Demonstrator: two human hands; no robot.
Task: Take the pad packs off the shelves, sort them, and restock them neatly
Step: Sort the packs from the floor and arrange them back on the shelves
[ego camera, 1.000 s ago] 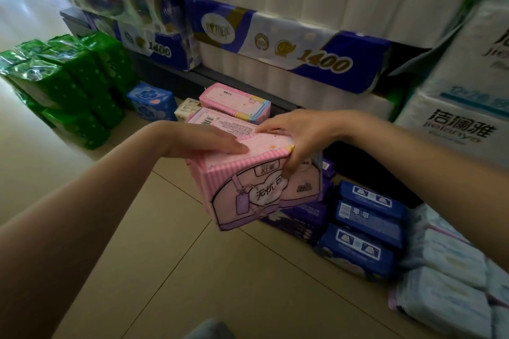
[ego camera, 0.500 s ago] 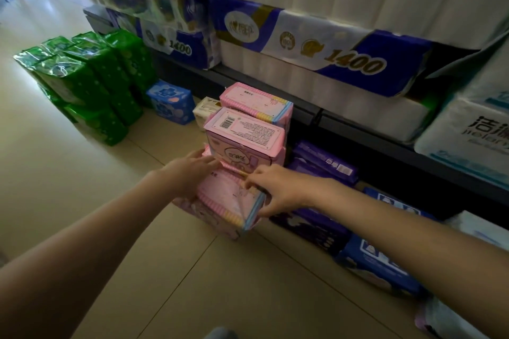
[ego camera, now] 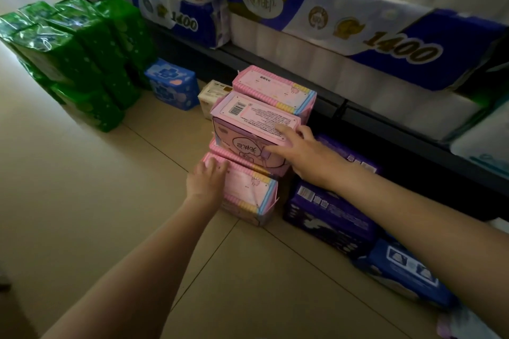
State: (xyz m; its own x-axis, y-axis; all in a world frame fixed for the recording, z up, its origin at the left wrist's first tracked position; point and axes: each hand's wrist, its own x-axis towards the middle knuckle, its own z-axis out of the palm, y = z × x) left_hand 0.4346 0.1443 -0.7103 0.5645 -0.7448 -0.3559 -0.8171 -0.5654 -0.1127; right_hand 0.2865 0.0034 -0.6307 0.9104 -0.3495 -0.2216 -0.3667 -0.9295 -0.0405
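Note:
Several pink pad packs stand in a pile on the floor in front of the bottom shelf. My left hand [ego camera: 207, 182] lies flat, fingers spread, on top of the low front pink pack [ego camera: 249, 190]. My right hand [ego camera: 298, 150] grips the right corner of the upper pink pack [ego camera: 252, 115], the one with a barcode on top; fingers are on its top and the thumb on its front face. Another pink pack [ego camera: 272, 85] sits just behind, slightly higher.
Green packs [ego camera: 68, 49] are stacked on the floor at the left, with a blue pack [ego camera: 173, 85] and a small white box [ego camera: 213, 95] beside them. Purple packs [ego camera: 330, 212] and blue packs [ego camera: 407, 272] lie to the right. A dark shelf edge [ego camera: 333, 103] carries toilet-paper bundles [ego camera: 358, 36].
The pink pack I held in both hands has come down to the floor in front of the pile. My right hand has left it and moved up to the barcode pack.

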